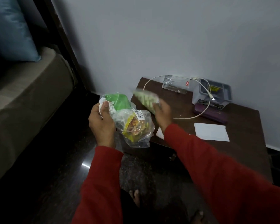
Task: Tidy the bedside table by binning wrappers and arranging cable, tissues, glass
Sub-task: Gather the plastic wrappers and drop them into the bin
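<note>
My left hand (100,122) grips a bunch of wrappers left of the table: a green one (120,101), a crumpled white piece (103,101) and a clear bag with yellow print (135,126). My right hand (162,113) holds a pale green wrapper (146,99), blurred, above the table's left edge. On the dark wooden bedside table (242,151) a clear glass (176,85) lies on its side at the back. A white cable (200,113) loops from the glass across a grey box (212,92). A white tissue (211,131) lies flat at the right.
A purple flat case (208,114) sits under the grey box. The bed (27,94) with a blue pillow (11,29) stands at the left. Dark polished floor lies between bed and table. My bare feet (136,198) show below. No bin is in view.
</note>
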